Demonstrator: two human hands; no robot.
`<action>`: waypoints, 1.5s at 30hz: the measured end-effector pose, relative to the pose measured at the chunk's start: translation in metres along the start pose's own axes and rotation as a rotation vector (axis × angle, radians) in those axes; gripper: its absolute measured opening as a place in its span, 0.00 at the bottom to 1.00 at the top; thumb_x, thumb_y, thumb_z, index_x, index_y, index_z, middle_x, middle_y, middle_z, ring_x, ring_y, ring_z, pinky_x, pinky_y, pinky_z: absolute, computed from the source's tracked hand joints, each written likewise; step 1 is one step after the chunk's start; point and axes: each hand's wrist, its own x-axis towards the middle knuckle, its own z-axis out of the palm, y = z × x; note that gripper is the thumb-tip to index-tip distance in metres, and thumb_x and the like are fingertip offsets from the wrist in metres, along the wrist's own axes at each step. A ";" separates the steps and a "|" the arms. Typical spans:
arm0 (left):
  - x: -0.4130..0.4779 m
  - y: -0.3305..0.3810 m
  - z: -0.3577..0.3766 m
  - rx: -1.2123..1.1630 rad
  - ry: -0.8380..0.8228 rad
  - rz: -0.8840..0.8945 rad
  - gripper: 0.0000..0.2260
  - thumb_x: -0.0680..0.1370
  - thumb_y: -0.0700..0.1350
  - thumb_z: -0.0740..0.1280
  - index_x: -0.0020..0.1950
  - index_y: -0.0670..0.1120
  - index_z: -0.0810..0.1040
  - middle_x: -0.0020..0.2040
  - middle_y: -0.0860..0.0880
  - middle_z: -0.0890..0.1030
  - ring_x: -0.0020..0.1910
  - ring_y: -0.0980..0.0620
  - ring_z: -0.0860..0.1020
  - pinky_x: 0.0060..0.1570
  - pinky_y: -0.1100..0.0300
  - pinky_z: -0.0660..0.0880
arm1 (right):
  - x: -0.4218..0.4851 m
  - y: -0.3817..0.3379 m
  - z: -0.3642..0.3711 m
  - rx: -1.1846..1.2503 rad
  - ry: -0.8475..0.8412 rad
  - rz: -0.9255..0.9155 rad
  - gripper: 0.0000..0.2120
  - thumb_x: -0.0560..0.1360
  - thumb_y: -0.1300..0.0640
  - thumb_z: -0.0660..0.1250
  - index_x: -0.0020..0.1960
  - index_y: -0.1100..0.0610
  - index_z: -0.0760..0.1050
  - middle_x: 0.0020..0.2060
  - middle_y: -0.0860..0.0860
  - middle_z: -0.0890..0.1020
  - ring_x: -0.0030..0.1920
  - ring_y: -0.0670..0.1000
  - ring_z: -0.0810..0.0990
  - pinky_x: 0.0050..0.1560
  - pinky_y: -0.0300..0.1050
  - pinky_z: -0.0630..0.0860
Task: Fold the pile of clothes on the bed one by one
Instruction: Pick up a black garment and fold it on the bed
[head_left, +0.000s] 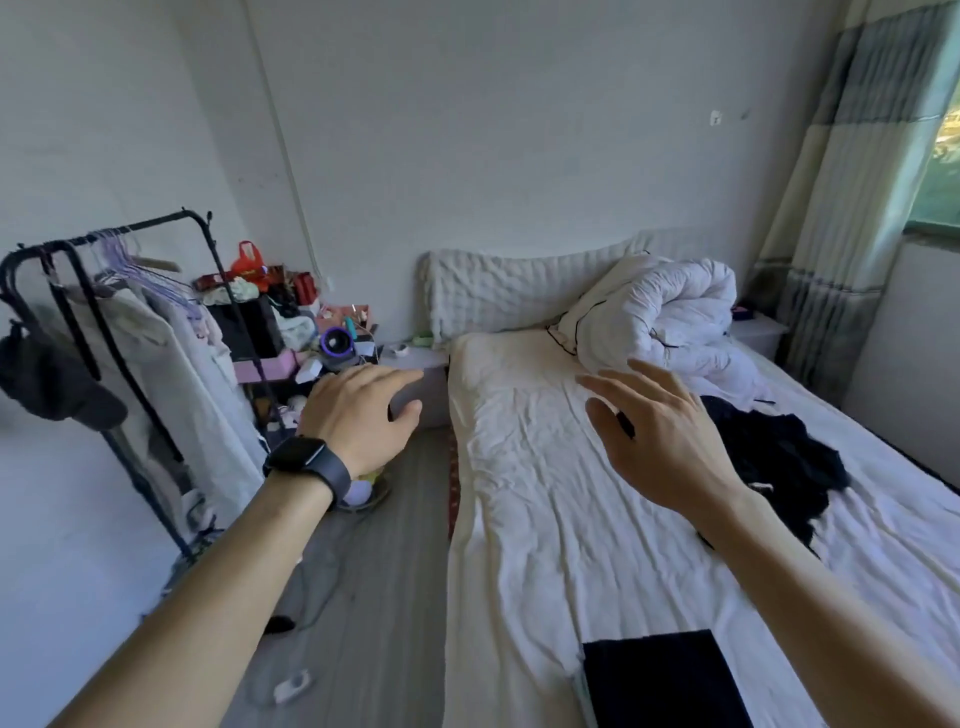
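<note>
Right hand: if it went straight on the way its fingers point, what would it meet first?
Likely the white quilted headboard, after passing over bare sheet. The open right hand points up-left; the rolled duvet lies just right of that line. Depth is unclear.

The bed (545, 519) bears a bunched duvet (670, 317), dark clothes pile (779, 457), folded garment (660, 680).

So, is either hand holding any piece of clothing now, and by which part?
Nothing is held. The left hand and the right hand are both open and empty, raised in the air.
</note>
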 end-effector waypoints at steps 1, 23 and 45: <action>-0.004 -0.018 0.003 0.007 -0.011 -0.004 0.21 0.79 0.59 0.58 0.70 0.57 0.76 0.68 0.53 0.77 0.67 0.48 0.74 0.63 0.52 0.70 | 0.001 -0.014 0.014 0.011 -0.013 0.001 0.22 0.81 0.41 0.53 0.67 0.43 0.79 0.64 0.45 0.81 0.72 0.55 0.71 0.66 0.57 0.72; 0.151 -0.203 0.170 -0.073 -0.291 0.327 0.20 0.81 0.59 0.59 0.74 0.62 0.69 0.74 0.57 0.70 0.73 0.52 0.67 0.71 0.53 0.64 | 0.016 -0.098 0.224 -0.174 -0.105 0.492 0.26 0.81 0.37 0.48 0.70 0.43 0.76 0.68 0.44 0.79 0.76 0.54 0.68 0.73 0.53 0.64; 0.546 -0.086 0.384 -0.266 -0.426 0.899 0.20 0.82 0.58 0.57 0.74 0.61 0.68 0.72 0.58 0.71 0.71 0.54 0.68 0.67 0.57 0.62 | 0.220 0.049 0.355 -0.521 0.110 0.907 0.21 0.82 0.41 0.53 0.68 0.44 0.77 0.64 0.43 0.81 0.73 0.54 0.72 0.67 0.60 0.73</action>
